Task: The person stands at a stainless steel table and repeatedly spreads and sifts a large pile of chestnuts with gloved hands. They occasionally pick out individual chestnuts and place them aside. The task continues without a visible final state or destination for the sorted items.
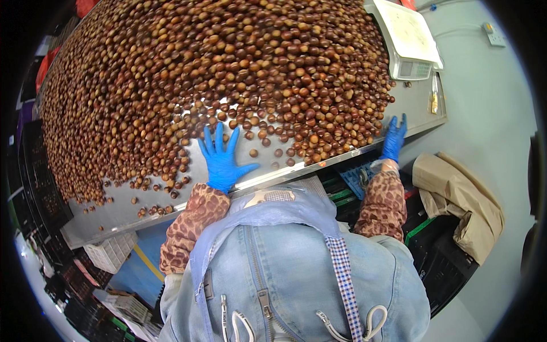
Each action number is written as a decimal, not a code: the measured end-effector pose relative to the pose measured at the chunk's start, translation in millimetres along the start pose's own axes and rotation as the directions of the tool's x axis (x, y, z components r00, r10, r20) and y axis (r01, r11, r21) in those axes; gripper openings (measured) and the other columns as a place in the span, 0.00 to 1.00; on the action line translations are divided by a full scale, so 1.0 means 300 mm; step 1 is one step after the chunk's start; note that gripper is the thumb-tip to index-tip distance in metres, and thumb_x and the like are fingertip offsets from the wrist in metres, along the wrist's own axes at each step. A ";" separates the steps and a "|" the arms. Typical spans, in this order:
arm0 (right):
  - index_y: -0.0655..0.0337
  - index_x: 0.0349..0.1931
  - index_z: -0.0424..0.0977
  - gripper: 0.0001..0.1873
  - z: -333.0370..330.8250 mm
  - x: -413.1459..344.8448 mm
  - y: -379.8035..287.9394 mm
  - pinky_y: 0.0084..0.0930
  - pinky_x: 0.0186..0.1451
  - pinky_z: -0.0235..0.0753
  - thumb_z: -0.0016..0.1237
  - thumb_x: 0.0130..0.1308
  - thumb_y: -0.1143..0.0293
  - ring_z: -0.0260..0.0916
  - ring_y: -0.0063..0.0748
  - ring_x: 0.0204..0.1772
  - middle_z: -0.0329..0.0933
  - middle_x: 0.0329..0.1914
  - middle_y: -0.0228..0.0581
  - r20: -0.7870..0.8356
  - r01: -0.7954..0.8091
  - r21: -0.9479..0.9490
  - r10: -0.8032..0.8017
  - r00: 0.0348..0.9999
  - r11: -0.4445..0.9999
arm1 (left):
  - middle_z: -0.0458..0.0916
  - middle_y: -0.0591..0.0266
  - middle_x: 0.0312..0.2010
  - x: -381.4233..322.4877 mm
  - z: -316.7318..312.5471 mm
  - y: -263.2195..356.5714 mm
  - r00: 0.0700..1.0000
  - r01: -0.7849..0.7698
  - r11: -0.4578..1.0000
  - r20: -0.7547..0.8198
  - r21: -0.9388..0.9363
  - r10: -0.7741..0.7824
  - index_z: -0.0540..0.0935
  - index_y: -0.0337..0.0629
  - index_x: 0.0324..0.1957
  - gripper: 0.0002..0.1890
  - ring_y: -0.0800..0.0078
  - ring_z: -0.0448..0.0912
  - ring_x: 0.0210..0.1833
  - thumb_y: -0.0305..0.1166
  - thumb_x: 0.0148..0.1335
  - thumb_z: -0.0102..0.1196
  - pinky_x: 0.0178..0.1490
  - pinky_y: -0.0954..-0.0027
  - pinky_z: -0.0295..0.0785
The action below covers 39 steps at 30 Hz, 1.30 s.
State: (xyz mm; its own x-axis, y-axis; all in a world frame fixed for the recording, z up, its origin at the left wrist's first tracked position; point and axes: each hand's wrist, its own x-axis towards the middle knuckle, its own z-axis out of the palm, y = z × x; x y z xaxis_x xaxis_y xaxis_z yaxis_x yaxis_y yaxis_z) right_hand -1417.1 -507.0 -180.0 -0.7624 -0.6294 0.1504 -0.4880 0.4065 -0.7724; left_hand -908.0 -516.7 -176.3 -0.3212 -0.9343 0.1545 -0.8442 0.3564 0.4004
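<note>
A great heap of round brown nuts (239,55), which look like macadamias in shell, covers most of a metal table (141,196). My left hand (223,160), in a blue glove, lies palm down with fingers spread on or just over the bare metal, its fingertips at the near edge of the nuts. Blue-gloved too, my right hand (394,139) is at the table's right front edge, fingers apart, beside the heap and holding nothing. A few loose nuts (277,152) lie on the metal between the hands.
A white weighing scale (404,34) stands on the table at the back right. Below the front edge are black crates (444,252), a blue crate (357,181) and brown paper (461,201). A white plastic basket (109,252) is under the left side; a wall socket (495,36) is at right.
</note>
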 end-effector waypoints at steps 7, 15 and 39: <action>0.70 0.64 0.63 0.35 0.247 -0.054 -0.167 0.44 0.68 0.63 0.50 0.69 0.49 0.63 0.55 0.67 0.66 0.65 0.59 -0.043 0.173 -0.112 -0.178 0.983 0.979 | 0.42 0.43 0.75 0.046 0.009 0.004 0.997 0.054 0.998 -0.055 -0.039 -0.056 0.62 0.55 0.72 0.59 0.36 0.36 0.77 0.67 0.37 0.70 0.72 0.29 0.37; 0.53 0.72 0.53 0.38 0.490 -0.071 -0.526 0.46 0.75 0.54 0.53 0.68 0.51 0.46 0.55 0.77 0.44 0.76 0.57 0.055 0.094 0.140 -0.102 0.993 0.986 | 0.40 0.42 0.75 0.257 0.004 -0.033 0.953 0.165 0.984 -0.248 -0.063 -0.176 0.59 0.55 0.73 0.61 0.34 0.36 0.76 0.64 0.36 0.72 0.71 0.29 0.45; 0.66 0.69 0.50 0.47 1.204 -0.269 -1.181 0.33 0.69 0.65 0.65 0.57 0.58 0.60 0.41 0.69 0.60 0.67 0.47 0.403 -0.111 0.769 -0.343 0.848 0.629 | 0.54 0.49 0.71 0.842 -0.130 -0.186 0.613 -0.052 0.566 -0.474 -0.823 -0.632 0.48 0.40 0.74 0.44 0.58 0.57 0.72 0.32 0.63 0.62 0.73 0.58 0.57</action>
State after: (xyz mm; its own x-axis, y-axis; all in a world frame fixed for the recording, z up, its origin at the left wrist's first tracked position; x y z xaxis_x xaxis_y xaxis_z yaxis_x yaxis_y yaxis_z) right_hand -1029.3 -839.4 -141.3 -0.3079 -0.9405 0.1438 0.1050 -0.1838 -0.9773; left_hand -925.2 -772.4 -124.3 0.5402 -0.7973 0.2693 -0.1077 0.2519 0.9617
